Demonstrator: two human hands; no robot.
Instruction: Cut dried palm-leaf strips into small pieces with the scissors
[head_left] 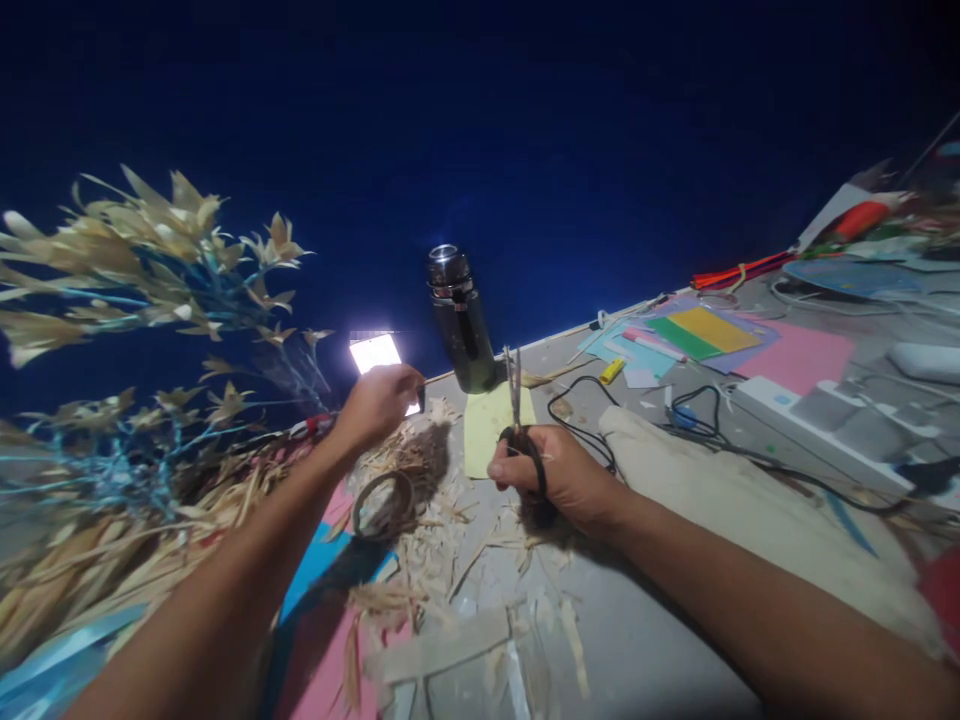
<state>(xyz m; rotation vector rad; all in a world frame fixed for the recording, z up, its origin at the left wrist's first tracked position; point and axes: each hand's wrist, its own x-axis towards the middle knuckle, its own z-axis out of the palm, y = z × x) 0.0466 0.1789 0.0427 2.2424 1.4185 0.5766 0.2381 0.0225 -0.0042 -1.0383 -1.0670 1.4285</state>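
My right hand [559,475] is closed round the black handles of a pair of scissors [515,385], whose blades point up and away from me. Beneath the blades lies a pale yellow sheet of paper [484,435]. Out at the table's far edge, my left hand [379,403] has its fingers curled at a glowing white lamp [375,352]. The hand covers much of the lamp, and the fingertips are hidden. A dark thermos flask [466,335] with a shiny lid stands between the two hands, just beyond the yellow paper. Dry husk scraps [431,540] lie below my left hand.
A tape roll [382,505] rests among the scraps. At left rise husk flowers [187,215] on blue stems. Rightward are a beige cloth [720,490], a power strip [817,435], a black cable [585,430], a yellow lighter-like item [612,371] and coloured sheets [705,332].
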